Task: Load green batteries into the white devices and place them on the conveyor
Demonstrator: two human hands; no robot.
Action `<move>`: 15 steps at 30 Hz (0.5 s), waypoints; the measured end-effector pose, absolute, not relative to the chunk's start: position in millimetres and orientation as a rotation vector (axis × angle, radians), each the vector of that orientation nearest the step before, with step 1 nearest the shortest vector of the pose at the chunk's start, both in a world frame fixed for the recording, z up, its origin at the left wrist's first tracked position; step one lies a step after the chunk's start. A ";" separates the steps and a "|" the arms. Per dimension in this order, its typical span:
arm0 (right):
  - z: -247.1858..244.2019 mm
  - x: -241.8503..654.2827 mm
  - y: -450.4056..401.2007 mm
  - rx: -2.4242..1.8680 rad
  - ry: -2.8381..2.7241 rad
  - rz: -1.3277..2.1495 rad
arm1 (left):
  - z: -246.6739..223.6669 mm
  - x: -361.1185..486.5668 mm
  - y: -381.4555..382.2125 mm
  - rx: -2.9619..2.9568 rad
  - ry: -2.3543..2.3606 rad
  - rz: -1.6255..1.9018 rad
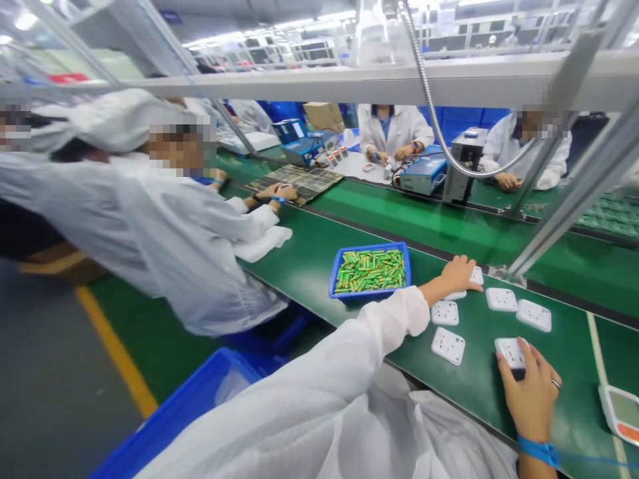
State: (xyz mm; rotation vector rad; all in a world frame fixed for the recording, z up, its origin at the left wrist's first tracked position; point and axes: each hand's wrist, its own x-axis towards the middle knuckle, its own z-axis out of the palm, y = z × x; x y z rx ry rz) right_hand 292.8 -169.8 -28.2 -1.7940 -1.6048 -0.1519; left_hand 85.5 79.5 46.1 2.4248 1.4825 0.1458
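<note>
My left hand reaches across the green bench, its thumb and fingers closed around the edge of a white square plastic device. My right hand, nearer to me, grips another white device with a dark lower edge, between thumb and fingers. Beside and partly under my left hand lie more white devices, such as one and another closer to the bench edge. Two further white devices lie between my hands and the back rail.
A blue tray full of small green cylinders stands left of my arm. At the right edge lies a device with a grey display. A metal post rises behind the devices. Co-workers in white coats sit left and across the line.
</note>
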 end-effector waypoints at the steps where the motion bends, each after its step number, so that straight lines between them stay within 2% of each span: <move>1: -28.2 293.6 -169.2 -1.793 -1.607 -0.155 | 46.8 84.8 80.2 2.412 1.504 0.161; 10: -12.3 288.5 -170.0 -1.884 -1.594 -0.119 | 40.5 49.2 70.3 2.257 1.669 0.306; 15: -0.6 281.6 -169.0 -1.909 -1.598 -0.102 | 17.4 35.0 38.2 2.339 1.480 0.433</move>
